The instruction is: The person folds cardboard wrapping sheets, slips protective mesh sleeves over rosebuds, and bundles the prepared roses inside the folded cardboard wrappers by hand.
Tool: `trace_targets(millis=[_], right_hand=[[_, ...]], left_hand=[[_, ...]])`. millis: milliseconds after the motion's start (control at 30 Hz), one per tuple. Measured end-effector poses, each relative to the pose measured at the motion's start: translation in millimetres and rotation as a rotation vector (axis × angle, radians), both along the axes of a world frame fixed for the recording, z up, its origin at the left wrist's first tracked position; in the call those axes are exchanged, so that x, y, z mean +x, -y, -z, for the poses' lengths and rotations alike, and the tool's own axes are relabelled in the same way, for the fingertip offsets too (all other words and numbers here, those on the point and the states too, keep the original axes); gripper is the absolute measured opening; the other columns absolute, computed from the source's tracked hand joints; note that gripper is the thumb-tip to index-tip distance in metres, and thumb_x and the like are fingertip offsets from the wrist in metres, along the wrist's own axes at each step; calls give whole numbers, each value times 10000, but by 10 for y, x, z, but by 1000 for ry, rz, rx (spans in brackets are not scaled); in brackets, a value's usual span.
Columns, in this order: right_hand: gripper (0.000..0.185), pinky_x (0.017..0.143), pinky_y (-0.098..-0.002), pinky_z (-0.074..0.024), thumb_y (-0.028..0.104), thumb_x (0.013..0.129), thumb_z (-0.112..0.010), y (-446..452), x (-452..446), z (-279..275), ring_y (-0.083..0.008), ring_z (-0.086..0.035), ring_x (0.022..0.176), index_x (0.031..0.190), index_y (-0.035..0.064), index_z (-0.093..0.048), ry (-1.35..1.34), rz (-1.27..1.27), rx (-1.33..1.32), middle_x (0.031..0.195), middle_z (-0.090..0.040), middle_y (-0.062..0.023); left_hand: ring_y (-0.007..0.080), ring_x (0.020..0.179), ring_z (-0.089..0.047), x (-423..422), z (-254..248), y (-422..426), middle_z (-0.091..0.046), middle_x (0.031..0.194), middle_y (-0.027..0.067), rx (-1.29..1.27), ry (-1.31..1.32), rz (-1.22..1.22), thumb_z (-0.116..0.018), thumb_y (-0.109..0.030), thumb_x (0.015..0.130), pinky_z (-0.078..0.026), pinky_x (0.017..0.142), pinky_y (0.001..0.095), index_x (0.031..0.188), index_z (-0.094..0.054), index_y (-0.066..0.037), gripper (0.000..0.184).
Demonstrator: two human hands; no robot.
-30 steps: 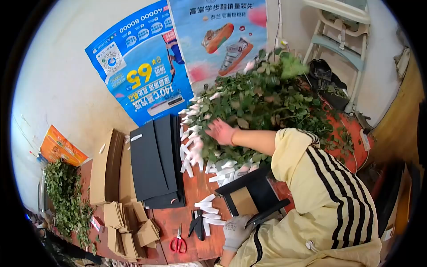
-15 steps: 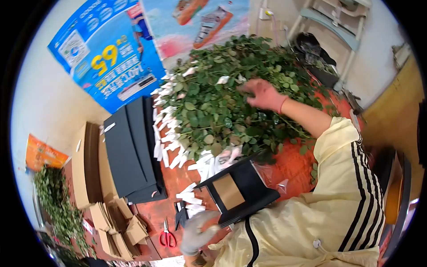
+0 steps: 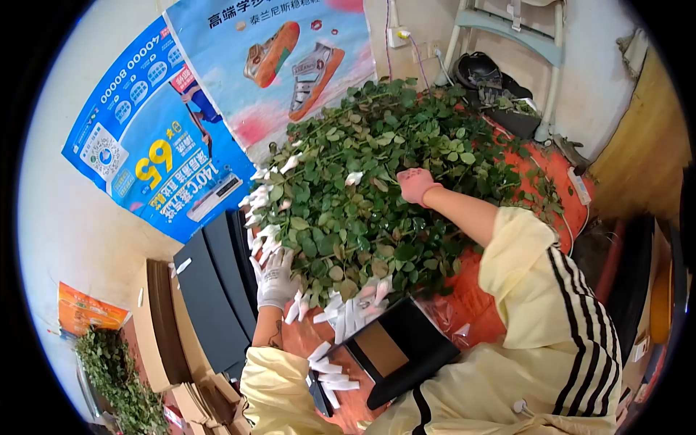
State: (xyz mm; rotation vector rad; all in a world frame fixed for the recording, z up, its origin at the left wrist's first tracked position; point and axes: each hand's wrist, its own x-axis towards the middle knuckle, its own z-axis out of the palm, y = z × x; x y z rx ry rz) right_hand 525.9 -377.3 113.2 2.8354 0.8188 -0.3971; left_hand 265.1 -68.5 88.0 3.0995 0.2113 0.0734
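A large heap of leafy green stems (image 3: 362, 196) lies on the red table, with white-wrapped flower heads (image 3: 264, 235) along its left side. My right hand (image 3: 417, 186), in a pink glove, is on the upper right part of the heap with its fingers curled in; what they hold is hidden among the leaves. At the heap's lower left edge, my left hand (image 3: 278, 280), in a grey-white glove, touches the wrapped heads with its fingers spread. An open black wrap with a brown card (image 3: 381, 349) lies in front of me, near several white strips (image 3: 330, 373).
Black sheets (image 3: 217, 283) and brown cardboard (image 3: 161, 319) stand at the left. More green stems (image 3: 119, 377) lie at the far left. A power strip (image 3: 578, 187) rests on the table's right edge, and a high chair (image 3: 507, 32) stands behind.
My left hand has moved from the front table edge up to the wrapped heads. My right hand went from the heap's left side to its right part and its fingers have curled.
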Motion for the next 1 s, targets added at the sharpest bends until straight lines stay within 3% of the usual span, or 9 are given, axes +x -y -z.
trace_targets(millis=[133, 233, 333, 467, 567, 733, 833, 867, 1000], right_hand=[[437, 973, -350, -400, 197, 745, -487, 656, 184, -318, -285, -508, 1147, 1158, 74, -558, -59, -38, 304, 1209, -541, -169], [532, 1036, -364, -348, 192, 703, -479, 1131, -191, -1524, -292, -459, 1197, 1225, 115, -548, -47, -147, 187, 1239, -527, -159], [492, 1044, -354, -341, 120, 727, -469, 1574, -181, -2277, -294, -467, 1183, 1210, 132, -559, 250, -49, 174, 1248, -536, -107], [457, 1016, -354, -368, 82, 774, -478, 1566, -238, -2455, -321, -476, 1164, 1226, 130, -526, 542, -139, 487, 1277, -504, -127], [465, 1001, -375, -378, 111, 786, -513, 1069, -453, -2024, -346, -478, 1147, 1250, 130, -488, 665, -382, 606, 1265, -492, -160], [501, 950, -378, -411, 79, 740, -564, -27, -1152, -1180, -320, -482, 1134, 1233, 89, -477, 244, -856, 646, 1308, -437, -181], [518, 964, -388, -393, 135, 758, -578, -526, -1338, -369, -331, -479, 1132, 1255, 75, -447, 292, -1119, 715, 1288, -445, -212], [517, 979, -394, -377, 163, 777, -572, -670, -1427, -370, -334, -474, 1140, 1266, 69, -434, 66, -1042, 636, 1290, -445, -210], [602, 1001, -405, -352, 299, 796, -589, -843, -1717, -283, -348, -461, 1158, 1291, 21, -388, -188, -907, 515, 1288, -442, -219]], left_hand=[[296, 1310, -307, 146, 283, -178, -426, 1348, 106, -42, -81, -103, -606, -304, 733, -11, 1060, 639, 1323, -431, -145, 635], [282, 1220, -405, 110, 91, -36, -510, 1225, 101, -5, -169, -86, -575, -266, 761, -43, 1054, 655, 1177, -576, -174, 427], [332, 970, -542, 16, 216, -128, -588, 1014, 142, 55, 74, 127, -582, -215, 737, -409, 863, 441, 916, -629, -95, 221], [323, 896, -591, -37, -203, -63, -630, 910, 151, -180, -102, 46, -521, -213, 765, -426, 848, 448, 875, -620, -80, 199], [238, 773, -636, -150, -667, 64, -644, 785, 116, -471, -337, 21, -580, -204, 820, -482, 756, 376, 1023, -580, -34, 265], [135, 994, -560, -287, -579, -172, -610, 1041, 91, -1616, -324, 26, -637, -133, 846, -459, 850, 260, 1192, -492, 50, 418], [150, 810, -626, -312, -575, -267, -631, 983, 84, -1836, -335, -192, -577, -33, 858, -511, 703, 242, 1164, -526, 41, 318], [140, 714, -628, -297, -241, -505, -638, 950, 79, -2094, -369, -147, -560, -11, 857, -517, 621, 241, 1129, -546, 39, 277], [135, 724, -627, -419, -166, -350, -642, 937, 80, -1899, -300, -203, -557, 9, 846, -522, 634, 250, 1119, -548, 38, 275]])
